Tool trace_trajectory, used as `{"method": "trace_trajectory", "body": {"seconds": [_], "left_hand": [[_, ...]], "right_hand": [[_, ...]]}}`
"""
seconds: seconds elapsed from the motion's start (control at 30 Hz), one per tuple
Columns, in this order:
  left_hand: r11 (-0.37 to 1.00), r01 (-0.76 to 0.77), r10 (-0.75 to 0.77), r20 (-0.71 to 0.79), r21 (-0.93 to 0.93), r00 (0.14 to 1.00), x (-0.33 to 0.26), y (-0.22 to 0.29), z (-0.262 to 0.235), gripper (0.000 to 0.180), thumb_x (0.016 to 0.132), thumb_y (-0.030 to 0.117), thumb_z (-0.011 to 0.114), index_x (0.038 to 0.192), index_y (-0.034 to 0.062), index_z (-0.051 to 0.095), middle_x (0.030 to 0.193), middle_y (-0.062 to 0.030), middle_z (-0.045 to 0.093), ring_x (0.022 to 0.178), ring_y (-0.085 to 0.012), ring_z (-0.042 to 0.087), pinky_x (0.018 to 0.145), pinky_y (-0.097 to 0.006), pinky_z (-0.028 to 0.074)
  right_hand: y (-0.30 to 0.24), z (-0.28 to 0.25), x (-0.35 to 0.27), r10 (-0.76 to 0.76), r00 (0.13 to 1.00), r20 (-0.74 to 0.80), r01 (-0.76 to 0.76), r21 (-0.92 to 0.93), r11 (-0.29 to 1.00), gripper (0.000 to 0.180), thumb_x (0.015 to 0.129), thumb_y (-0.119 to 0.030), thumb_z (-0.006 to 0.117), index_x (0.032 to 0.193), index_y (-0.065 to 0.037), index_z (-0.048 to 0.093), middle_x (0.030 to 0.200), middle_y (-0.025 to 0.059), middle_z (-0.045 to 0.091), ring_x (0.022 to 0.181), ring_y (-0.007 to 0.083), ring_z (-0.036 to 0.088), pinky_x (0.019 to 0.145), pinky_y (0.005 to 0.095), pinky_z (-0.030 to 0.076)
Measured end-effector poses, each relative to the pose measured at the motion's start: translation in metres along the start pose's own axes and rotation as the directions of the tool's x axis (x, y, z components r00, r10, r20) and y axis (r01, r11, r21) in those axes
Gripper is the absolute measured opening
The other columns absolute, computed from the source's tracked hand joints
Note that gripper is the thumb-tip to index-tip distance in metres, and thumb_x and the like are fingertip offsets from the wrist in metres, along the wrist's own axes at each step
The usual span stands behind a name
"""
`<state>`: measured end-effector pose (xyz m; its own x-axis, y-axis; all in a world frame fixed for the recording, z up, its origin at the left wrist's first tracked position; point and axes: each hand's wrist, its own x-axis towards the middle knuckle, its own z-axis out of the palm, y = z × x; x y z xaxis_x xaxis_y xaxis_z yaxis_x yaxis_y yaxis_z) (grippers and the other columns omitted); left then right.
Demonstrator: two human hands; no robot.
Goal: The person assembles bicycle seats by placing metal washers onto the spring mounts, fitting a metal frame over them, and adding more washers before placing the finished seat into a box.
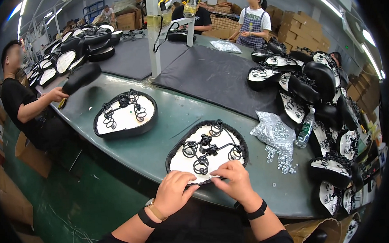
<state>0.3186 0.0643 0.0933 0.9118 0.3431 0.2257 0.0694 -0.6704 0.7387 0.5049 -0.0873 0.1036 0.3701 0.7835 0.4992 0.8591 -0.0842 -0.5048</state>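
Observation:
An upside-down bicycle saddle (206, 148) lies on the green table in front of me, its white underside and black wire springs facing up. My left hand (175, 191) rests on its near rim, fingers curled against the edge. My right hand (234, 177) pinches a small pale piece at the same near rim, beside the left hand. Both wrists wear black bands, the left also a watch.
A second upturned saddle (124, 114) lies farther left. A clear bag of small metal nuts (275, 133) and loose nuts sit to the right, beside a plastic bottle (305, 133). A saddle pile (319, 98) fills the right side. A person at left holds a saddle (81, 77). Dark mats (218, 77) cover the far table.

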Motion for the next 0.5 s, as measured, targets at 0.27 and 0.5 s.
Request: {"method": "trace_trajectory", "body": {"seconds": [0.27, 0.5], "left_hand": [[0.946, -0.176, 0.219, -0.136, 0.273, 0.966, 0.008, -0.024, 0.022, 0.075, 0.074, 0.032, 0.089, 0.136, 0.0017, 0.06, 0.138, -0.0136, 0.061, 0.124, -0.033, 0.059, 0.106, -0.043, 0.046], [0.945, -0.229, 0.266, -0.138, 0.235, 0.954, 0.012, -0.034, 0.023, 0.072, 0.073, 0.025, 0.088, 0.135, 0.0042, 0.06, 0.134, -0.0137, 0.063, 0.115, -0.0321, 0.063, 0.099, -0.043, 0.05]], "right_hand": [[0.019, 0.023, 0.013, 0.197, 0.968, 0.155, -0.19, -0.06, 0.98, 0.013, 0.075, -0.023, 0.084, 0.087, -0.018, 0.083, 0.085, 0.0011, 0.064, 0.09, 0.0246, 0.061, 0.083, 0.0396, 0.045], [0.007, 0.039, 0.011, 0.23, 0.972, 0.047, -0.218, -0.188, 0.958, 0.011, 0.078, -0.022, 0.083, 0.083, -0.013, 0.08, 0.086, 0.0021, 0.068, 0.086, 0.0245, 0.066, 0.083, 0.0392, 0.04]]}}
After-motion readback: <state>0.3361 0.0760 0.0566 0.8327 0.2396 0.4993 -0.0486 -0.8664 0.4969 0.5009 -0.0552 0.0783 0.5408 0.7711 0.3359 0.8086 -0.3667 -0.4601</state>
